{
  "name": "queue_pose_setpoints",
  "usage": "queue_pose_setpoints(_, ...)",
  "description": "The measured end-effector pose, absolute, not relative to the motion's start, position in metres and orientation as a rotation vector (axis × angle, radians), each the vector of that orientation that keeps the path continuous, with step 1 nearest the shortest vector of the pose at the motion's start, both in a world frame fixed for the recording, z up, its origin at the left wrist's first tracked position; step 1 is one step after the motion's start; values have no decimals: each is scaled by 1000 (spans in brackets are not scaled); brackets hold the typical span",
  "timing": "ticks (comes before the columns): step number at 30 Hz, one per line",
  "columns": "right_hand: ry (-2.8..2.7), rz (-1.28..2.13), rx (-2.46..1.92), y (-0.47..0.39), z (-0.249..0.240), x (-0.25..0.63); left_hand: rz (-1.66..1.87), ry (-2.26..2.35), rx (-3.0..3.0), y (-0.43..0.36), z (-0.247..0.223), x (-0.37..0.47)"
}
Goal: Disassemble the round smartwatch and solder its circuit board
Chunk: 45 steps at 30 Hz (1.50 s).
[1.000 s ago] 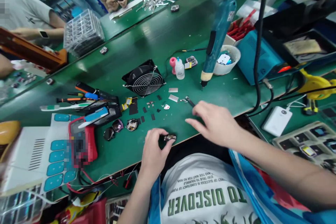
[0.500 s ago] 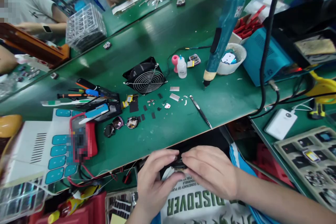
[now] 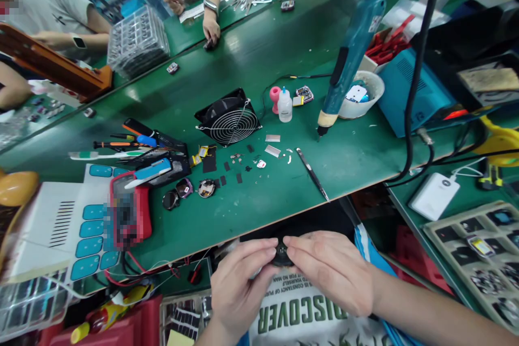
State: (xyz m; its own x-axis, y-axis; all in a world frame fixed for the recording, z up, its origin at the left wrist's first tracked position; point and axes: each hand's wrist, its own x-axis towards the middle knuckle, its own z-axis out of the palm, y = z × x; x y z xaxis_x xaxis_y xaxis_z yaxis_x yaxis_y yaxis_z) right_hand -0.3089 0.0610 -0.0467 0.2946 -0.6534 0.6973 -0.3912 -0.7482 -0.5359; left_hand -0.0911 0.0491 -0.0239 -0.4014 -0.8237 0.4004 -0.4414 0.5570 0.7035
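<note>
Low in the head view, over my lap, both hands grip a small round black watch body (image 3: 281, 255). My left hand (image 3: 242, 275) has its fingertips and thumb closed on its left side. My right hand (image 3: 330, 267) pinches it from the right, covering much of it. Beyond them on the green bench (image 3: 251, 211) lie metal tweezers (image 3: 312, 174), pointing toward the bench's front edge. An opened round watch (image 3: 206, 188) lies at the left, beside two more dark watch parts (image 3: 177, 193). Small black pads and bits are scattered near the middle.
A fan (image 3: 231, 119) stands mid-bench, with a small dropper bottle (image 3: 285, 105) to its right. An electric screwdriver (image 3: 351, 65) hangs above the bench. At the left are a red multimeter (image 3: 144, 216) and a tool holder (image 3: 170, 159). Co-workers sit across the bench.
My hands have turned the watch body so its dark round face shows more; a pale piece by my left thumb is no longer visible. A co-worker's hand has reached down onto the bench.
</note>
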Motion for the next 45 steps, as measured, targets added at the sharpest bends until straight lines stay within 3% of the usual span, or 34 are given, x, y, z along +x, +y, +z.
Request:
queue_pose_setpoints(11, 1026, -1244, -1665, 56, -36, -298, -1088, -1653, 1203, 53, -23, -109)
queue_pose_setpoints(24, 1048, -1450, -2185, 63, -40, -302, -993, -1676, 1096, 51, -27, -101)
queue_pose_setpoints(36, 1131, -1511, -2018, 66, -40, -298, -997, -1616, 1054, 50, -26, -108)
queue_pose_setpoints(45, 1122, -1316, -1811, 58, -44, -295, -1033, -1785, 1108, 36, -23, -104)
